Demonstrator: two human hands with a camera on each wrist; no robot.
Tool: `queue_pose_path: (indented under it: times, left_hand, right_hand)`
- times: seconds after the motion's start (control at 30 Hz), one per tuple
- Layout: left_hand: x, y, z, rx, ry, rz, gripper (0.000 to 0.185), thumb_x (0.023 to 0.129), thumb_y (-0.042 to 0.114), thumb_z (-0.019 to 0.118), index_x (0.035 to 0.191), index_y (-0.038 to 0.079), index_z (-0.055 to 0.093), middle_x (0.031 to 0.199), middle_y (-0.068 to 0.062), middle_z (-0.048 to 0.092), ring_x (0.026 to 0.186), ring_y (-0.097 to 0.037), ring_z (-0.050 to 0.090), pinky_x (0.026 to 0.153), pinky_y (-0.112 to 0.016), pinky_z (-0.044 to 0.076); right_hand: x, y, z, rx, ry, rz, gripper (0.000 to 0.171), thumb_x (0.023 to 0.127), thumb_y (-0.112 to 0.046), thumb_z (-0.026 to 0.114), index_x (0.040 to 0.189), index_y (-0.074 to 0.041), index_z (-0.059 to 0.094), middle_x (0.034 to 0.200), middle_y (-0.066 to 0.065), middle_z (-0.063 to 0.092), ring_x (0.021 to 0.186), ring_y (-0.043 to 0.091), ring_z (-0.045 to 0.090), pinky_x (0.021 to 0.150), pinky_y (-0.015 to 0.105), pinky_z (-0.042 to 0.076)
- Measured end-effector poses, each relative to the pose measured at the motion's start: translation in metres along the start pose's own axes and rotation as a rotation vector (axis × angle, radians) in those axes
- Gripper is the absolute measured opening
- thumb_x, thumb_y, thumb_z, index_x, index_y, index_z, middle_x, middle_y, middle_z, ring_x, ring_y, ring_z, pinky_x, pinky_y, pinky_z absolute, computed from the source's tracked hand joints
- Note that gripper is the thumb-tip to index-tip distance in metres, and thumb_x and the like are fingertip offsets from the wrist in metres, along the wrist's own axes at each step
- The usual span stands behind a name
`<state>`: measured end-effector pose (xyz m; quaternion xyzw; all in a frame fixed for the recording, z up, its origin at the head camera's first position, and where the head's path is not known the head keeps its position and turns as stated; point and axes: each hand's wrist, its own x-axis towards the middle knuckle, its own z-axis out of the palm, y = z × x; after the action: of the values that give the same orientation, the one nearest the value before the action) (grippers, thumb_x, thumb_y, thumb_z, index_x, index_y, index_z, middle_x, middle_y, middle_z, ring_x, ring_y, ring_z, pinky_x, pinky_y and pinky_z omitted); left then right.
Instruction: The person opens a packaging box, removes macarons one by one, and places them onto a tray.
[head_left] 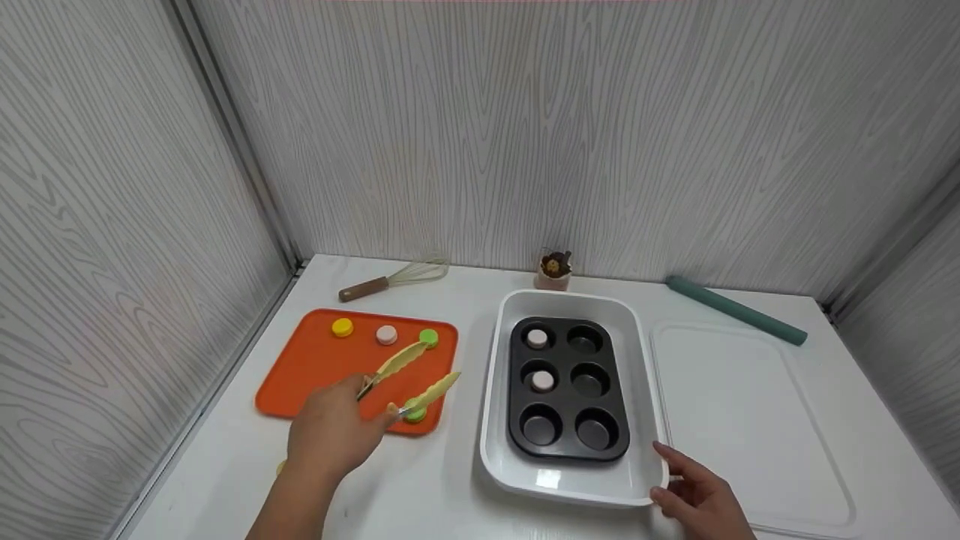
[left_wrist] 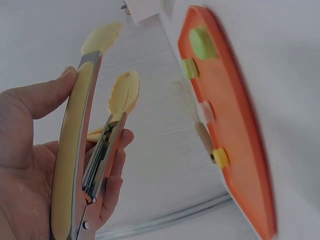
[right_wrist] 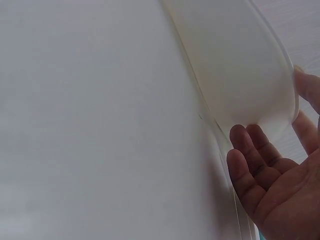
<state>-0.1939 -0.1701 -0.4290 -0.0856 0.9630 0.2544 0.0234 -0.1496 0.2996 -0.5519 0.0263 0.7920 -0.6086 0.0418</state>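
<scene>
Surroundings first: whisk (head_left: 394, 280) and a small lion-face cup (head_left: 554, 270) sit along the back wall, green rolling pin (head_left: 736, 310) back right, white board (head_left: 750, 420) lies right of the dish. Nothing blocks the path between tray and dish.

My left hand (head_left: 330, 431) grips yellow tongs (head_left: 411, 377), tips spread apart over the orange tray (head_left: 300, 367). Tray carries a yellow disc (head_left: 343, 327), a pink disc (head_left: 386, 334) and two green ones; near green disc (head_left: 415, 413) sits right under the lower tip.

My right hand (head_left: 694, 495) rests with relaxed fingers against the near-right corner of the white baking dish (head_left: 495, 420). Inside it: black six-cup muffin pan (head_left: 568, 386), pink discs in two left cups.
</scene>
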Motion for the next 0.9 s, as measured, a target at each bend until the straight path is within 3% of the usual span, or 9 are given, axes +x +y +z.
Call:
queue_pose_path:
  times: [0.17, 0.37, 0.53, 0.7, 0.9]
  left_hand:
    - [0.010, 0.049, 0.010, 0.010, 0.012, 0.099, 0.065, 0.087, 0.035, 0.088, 0.142, 0.008, 0.066, 0.130, -0.010, 0.070, 0.114, -0.032, 0.062, 0.095, -0.054, 0.055]
    - [0.025, 0.092, 0.032, 0.121, -0.008, 0.268, 0.048, 0.089, 0.034, 0.086, 0.128, 0.009, 0.073, 0.107, -0.007, 0.072, 0.094, -0.025, 0.061, 0.081, -0.043, 0.058]
    - [0.042, 0.107, 0.047, 0.208, -0.031, 0.341, 0.034, 0.090, 0.035, 0.084, 0.106, 0.006, 0.074, 0.084, -0.005, 0.065, 0.079, -0.024, 0.059, 0.071, -0.041, 0.055]
    - [0.056, 0.115, 0.061, 0.287, -0.059, 0.395, 0.029, 0.089, 0.034, 0.082, 0.091, 0.008, 0.070, 0.074, -0.004, 0.061, 0.074, -0.026, 0.060, 0.068, -0.042, 0.054]
    - [0.067, 0.126, 0.071, 0.324, -0.117, 0.365, 0.028, 0.089, 0.035, 0.081, 0.091, 0.010, 0.070, 0.077, -0.003, 0.061, 0.074, -0.024, 0.059, 0.065, -0.040, 0.053]
  right_hand:
    - [0.001, -0.002, -0.002, -0.007, -0.003, -0.007, 0.068, 0.095, -0.004, 0.077, 0.155, 0.006, 0.046, 0.114, 0.017, 0.059, 0.072, 0.020, 0.065, 0.067, 0.029, 0.057]
    - [-0.001, -0.001, -0.001, -0.002, -0.026, -0.013, 0.069, 0.097, -0.008, 0.076, 0.156, 0.007, 0.044, 0.118, 0.021, 0.066, 0.078, 0.022, 0.069, 0.069, 0.032, 0.058]
    - [0.000, 0.000, -0.001, -0.005, -0.031, -0.024, 0.068, 0.097, -0.008, 0.076, 0.155, 0.007, 0.044, 0.120, 0.023, 0.066, 0.079, 0.023, 0.070, 0.070, 0.031, 0.058]
    - [0.000, 0.000, -0.002, -0.019, -0.023, -0.030, 0.067, 0.097, -0.008, 0.077, 0.154, 0.007, 0.045, 0.117, 0.023, 0.066, 0.077, 0.022, 0.069, 0.068, 0.031, 0.058]
    - [-0.001, 0.000, -0.001, -0.013, -0.017, -0.035, 0.067, 0.096, -0.006, 0.077, 0.154, 0.007, 0.046, 0.117, 0.022, 0.066, 0.078, 0.021, 0.069, 0.068, 0.031, 0.058]
